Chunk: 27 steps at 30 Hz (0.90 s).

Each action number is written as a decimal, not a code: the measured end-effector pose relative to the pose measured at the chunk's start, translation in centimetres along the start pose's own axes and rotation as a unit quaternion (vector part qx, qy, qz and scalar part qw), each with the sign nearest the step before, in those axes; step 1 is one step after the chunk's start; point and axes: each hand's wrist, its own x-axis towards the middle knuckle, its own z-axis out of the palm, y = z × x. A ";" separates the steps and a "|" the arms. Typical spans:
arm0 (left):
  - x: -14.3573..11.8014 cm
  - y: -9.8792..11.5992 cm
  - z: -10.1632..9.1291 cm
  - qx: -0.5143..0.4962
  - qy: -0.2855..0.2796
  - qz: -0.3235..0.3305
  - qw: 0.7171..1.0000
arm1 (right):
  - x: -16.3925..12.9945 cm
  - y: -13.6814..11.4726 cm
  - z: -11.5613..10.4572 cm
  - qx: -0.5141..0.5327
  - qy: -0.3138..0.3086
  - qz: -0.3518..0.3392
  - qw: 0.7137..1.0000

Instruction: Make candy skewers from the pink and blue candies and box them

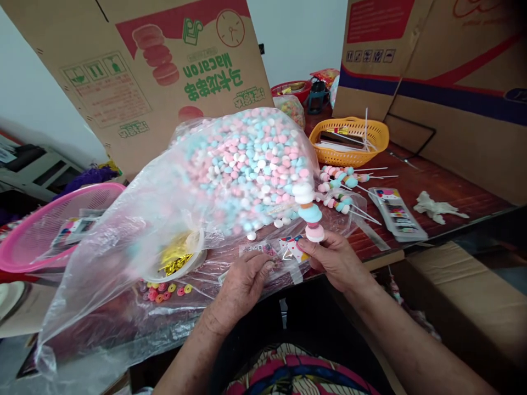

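Your right hand point(340, 260) pinches a candy skewer point(313, 214) between thumb and fingers; your left hand point(247, 280) curls its fingers over a printed wrapper point(256, 250), whether gripping cannot be told.

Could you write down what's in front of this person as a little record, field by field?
Left hand: left hand at the table's near edge; grip unclear
Right hand: right hand pinching the lower end of a candy skewer, held upright
Between hands: printed wrapper
Centre: clear plastic bag of pink, blue and white candies
Right: more candy skewers; orange basket holding white sticks
Left: pink colander
Behind: upside-down "Macaron" carton
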 end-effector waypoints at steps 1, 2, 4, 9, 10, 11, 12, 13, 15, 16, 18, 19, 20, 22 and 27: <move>-0.1 0.2 0.2 -0.017 0.018 -0.020 0.999 | -0.1 0.4 0.4 -0.007 0.014 -0.013 1.000; -0.1 0.3 0.5 -0.030 0.040 -0.037 0.998 | -0.2 0.8 0.7 -0.020 0.028 -0.021 0.999; -0.2 0.7 1.1 -0.039 0.072 -0.053 0.995 | -0.3 1.4 1.1 -0.051 0.054 -0.025 0.997; -0.6 0.2 1.2 0.010 0.098 -0.016 0.995 | -0.2 0.6 0.1 -0.097 0.071 -0.023 0.992; -0.7 -0.1 0.9 0.006 0.110 -0.021 0.994 | -0.3 0.3 -0.8 -0.131 0.067 -0.025 0.989; -0.9 -0.5 0.4 -0.006 0.122 -0.029 0.992 | -0.5 -0.1 -1.8 -0.173 0.066 -0.034 0.982; -1.1 -1.0 0.0 -0.026 0.133 -0.035 0.990 | -0.7 -0.5 -3.0 -0.220 0.062 -0.051 0.972; -1.3 -1.4 -0.5 -0.048 0.138 -0.033 0.989 | -1.0 -0.9 -4.3 -0.265 0.055 -0.075 0.960; -1.6 -2.2 -1.3 -0.080 0.134 -0.009 0.988 | -1.6 -1.6 -6.5 -0.331 0.021 -0.138 0.933; -1.6 -2.4 -1.6 -0.089 0.131 0.008 0.987 | -1.9 -1.9 -7.4 -0.356 -0.004 -0.174 0.918; -1.5 -2.6 -2.0 -0.091 0.125 0.037 0.987 | -2.2 -2.5 -8.2 -0.398 -0.054 -0.246 0.882; -1.4 -2.6 -2.1 -0.087 0.123 0.049 0.987 | -2.3 -2.7 -8.3 -0.416 -0.073 -0.280 0.862; -1.3 -2.6 -2.3 -0.083 0.120 0.059 0.988 | -2.4 -3.0 -8.1 -0.429 -0.088 -0.311 0.844; -1.2 -2.4 -2.6 -0.077 0.111 0.072 0.988 | -2.3 -3.4 -7.7 -0.454 -0.107 -0.354 0.811; -1.0 -1.9 -3.5 -0.054 0.092 0.075 0.991 | -2.5 -3.4 -7.6 -0.552 -0.101 -0.380 0.736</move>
